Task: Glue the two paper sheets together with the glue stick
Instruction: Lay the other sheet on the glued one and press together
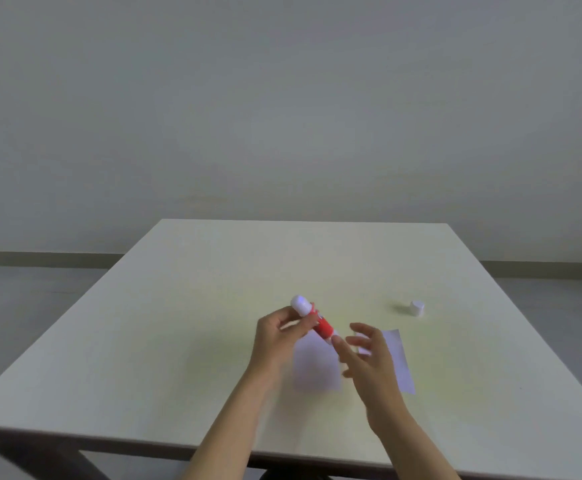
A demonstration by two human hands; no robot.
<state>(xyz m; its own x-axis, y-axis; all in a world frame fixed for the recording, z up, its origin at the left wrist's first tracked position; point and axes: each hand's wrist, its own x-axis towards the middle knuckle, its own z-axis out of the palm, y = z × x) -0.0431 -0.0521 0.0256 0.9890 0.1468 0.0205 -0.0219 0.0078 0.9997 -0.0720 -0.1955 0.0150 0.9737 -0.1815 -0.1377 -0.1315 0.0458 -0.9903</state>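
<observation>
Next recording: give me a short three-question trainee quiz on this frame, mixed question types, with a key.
1. True or false: the left hand has the glue stick in its grip.
2. The white cap is: A) on the stick, B) standing on the table, C) in the right hand.
3. How many paper sheets lie on the table?

Key: 1 true. 2 B. 3 two, the left sheet and the right sheet.
</observation>
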